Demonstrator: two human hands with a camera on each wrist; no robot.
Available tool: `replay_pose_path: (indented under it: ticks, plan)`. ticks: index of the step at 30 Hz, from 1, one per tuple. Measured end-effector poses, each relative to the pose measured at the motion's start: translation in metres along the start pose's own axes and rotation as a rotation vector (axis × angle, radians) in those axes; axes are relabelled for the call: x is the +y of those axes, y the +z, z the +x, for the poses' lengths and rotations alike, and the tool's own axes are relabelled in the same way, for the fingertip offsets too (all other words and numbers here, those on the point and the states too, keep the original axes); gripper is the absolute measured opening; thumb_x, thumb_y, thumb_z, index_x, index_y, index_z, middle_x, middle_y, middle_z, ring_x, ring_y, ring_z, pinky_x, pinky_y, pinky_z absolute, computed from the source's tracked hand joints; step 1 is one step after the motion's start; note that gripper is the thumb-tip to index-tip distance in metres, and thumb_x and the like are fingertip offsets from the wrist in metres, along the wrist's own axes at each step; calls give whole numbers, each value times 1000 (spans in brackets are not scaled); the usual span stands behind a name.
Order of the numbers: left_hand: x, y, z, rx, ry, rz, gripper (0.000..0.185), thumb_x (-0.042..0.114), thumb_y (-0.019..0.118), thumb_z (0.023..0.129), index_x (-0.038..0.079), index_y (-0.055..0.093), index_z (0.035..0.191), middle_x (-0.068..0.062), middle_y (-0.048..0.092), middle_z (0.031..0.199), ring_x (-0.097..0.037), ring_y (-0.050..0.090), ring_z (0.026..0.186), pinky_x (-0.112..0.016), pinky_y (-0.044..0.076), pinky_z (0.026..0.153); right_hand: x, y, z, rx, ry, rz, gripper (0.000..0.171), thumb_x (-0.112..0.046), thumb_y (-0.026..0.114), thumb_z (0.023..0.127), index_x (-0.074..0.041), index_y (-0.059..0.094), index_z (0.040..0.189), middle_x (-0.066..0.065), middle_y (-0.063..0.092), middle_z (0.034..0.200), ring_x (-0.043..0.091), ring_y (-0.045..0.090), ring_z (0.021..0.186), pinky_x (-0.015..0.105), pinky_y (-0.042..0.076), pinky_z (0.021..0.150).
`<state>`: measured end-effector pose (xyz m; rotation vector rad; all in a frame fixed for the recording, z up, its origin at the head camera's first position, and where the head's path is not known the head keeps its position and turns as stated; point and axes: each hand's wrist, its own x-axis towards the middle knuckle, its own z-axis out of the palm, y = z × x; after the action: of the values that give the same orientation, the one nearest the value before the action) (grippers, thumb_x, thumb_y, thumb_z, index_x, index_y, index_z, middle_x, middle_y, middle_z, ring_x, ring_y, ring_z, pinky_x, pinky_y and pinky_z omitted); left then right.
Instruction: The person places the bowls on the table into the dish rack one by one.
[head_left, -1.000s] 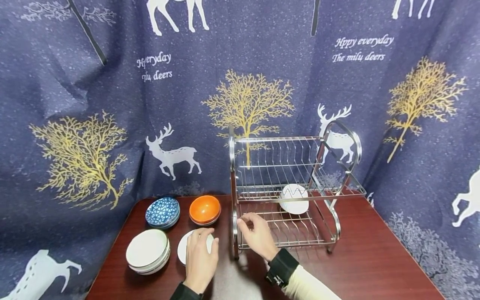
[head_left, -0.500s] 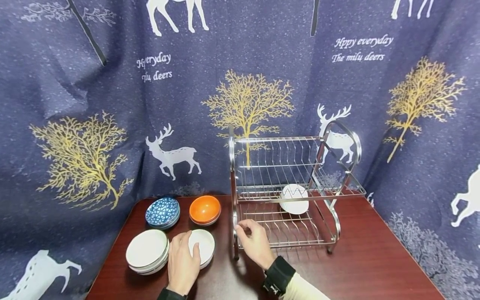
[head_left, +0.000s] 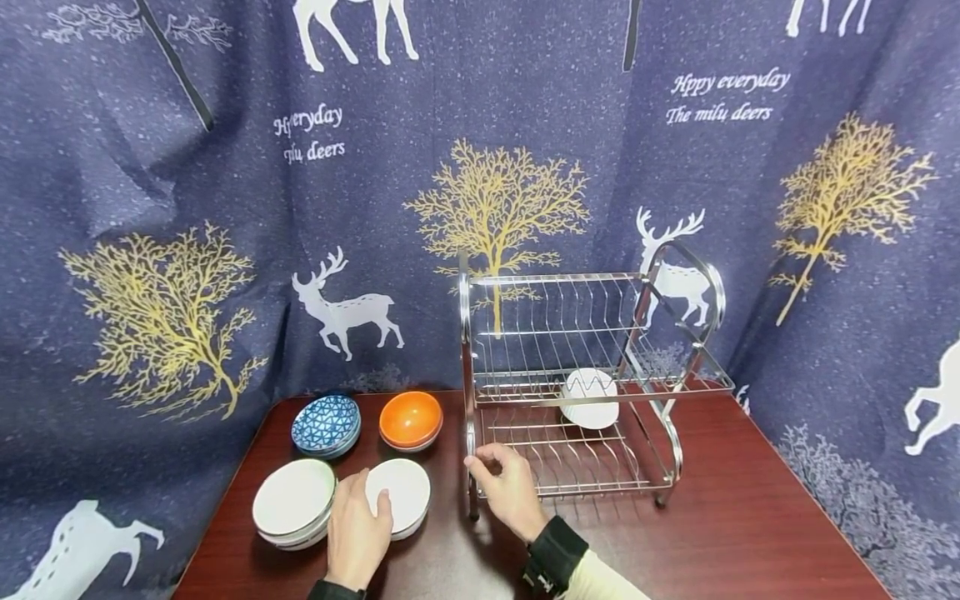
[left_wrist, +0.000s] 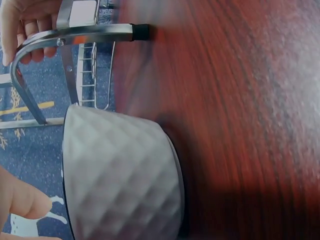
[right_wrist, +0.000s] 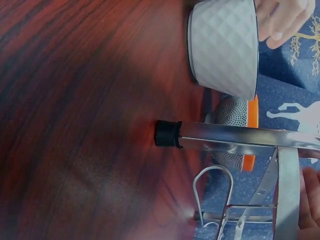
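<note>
A white bowl [head_left: 405, 496] with a raised diamond pattern outside, plain in the left wrist view [left_wrist: 122, 175], stands upright on the table. My left hand [head_left: 356, 533] hovers at its left rim, with the thumb [left_wrist: 30, 200] apart from the bowl's edge and nothing gripped. To the right, my right hand [head_left: 512, 492] hangs loosely curled by the front left post of the metal dish rack [head_left: 468, 400]; thumb and fingertips overlap that post in the head view. The left wrist view shows its fingers [left_wrist: 40, 40] beyond the rack's curved frame.
A stack of white bowls [head_left: 294, 500] is left of my left hand. Blue-patterned bowls [head_left: 325, 425] and an orange bowl [head_left: 410, 419] stand behind. A white bowl [head_left: 590, 400] leans in the rack's lower tier. A deer-print cloth [head_left: 360, 217] hangs behind the table [head_left: 757, 517].
My left hand has moved left from over the white bowl to its left rim, uncovering it. My right hand has shifted slightly left and nearer to me. The bowls and rack have stayed put.
</note>
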<state>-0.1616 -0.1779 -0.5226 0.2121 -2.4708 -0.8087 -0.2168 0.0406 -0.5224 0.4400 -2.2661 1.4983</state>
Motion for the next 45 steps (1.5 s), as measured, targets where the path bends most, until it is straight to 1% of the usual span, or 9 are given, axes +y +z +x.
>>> replay_pose_path:
  ticks: [9,11,17,23,26,30,33,37,45]
  plan:
    - [-5,-5,1,-133,-117,50,43,6,57,83,-16,52,119,-37,55,112,-52,55,101,-60,44,82,5,-2,-3,-37,-17,8,6,-23,72,85,-20,68,82,-14,63,77,3,57,67,22,50,62]
    - [-7,-5,1,-144,-132,41,43,4,55,82,-18,51,119,-39,55,112,-53,54,101,-61,43,82,5,-2,-3,-48,-20,8,7,-25,72,86,-21,68,82,-14,63,77,3,57,67,22,50,62]
    - [-14,-8,3,-243,-192,19,43,3,50,80,-19,50,118,-39,55,112,-56,54,99,-62,42,79,6,-4,-4,-68,-32,7,8,-28,70,87,-21,68,84,-13,63,77,2,57,68,21,50,62]
    - [-21,-6,2,-261,-191,-7,34,4,51,80,-16,56,107,-34,61,99,-52,58,93,-58,44,77,7,-5,-5,-59,-73,18,6,-24,71,87,-20,69,85,-12,64,77,2,58,67,22,51,61]
    - [-26,-3,0,-299,-243,-95,31,4,51,81,-17,56,103,-30,63,87,-40,66,74,-50,51,69,7,-6,-5,-63,-77,20,6,-25,71,86,-20,69,85,-12,64,77,2,58,66,22,50,61]
    - [-31,1,0,-367,-382,-282,35,0,44,82,-22,50,109,-31,61,85,-24,66,57,-34,55,53,9,-6,-5,-75,-70,17,6,-25,70,87,-20,69,85,-13,64,77,1,58,67,21,50,61]
    - [-32,2,1,-387,-463,-407,39,0,39,85,-23,48,114,-34,59,93,-24,66,65,-32,56,54,10,-7,-5,-79,-67,11,5,-25,70,87,-21,69,86,-13,64,77,1,58,67,21,50,62]
    - [-30,0,1,-393,-511,-523,40,1,35,89,-25,45,118,-39,56,102,-28,65,76,-36,57,59,10,-6,-5,-80,-75,3,6,-26,70,87,-20,69,85,-13,64,77,1,57,66,21,50,61]
    - [-30,-2,0,-382,-520,-555,42,3,34,92,-27,41,121,-42,53,103,-30,66,77,-37,57,60,8,-6,-6,-75,-55,16,10,-29,70,87,-19,69,85,-11,66,78,3,58,67,22,51,62]
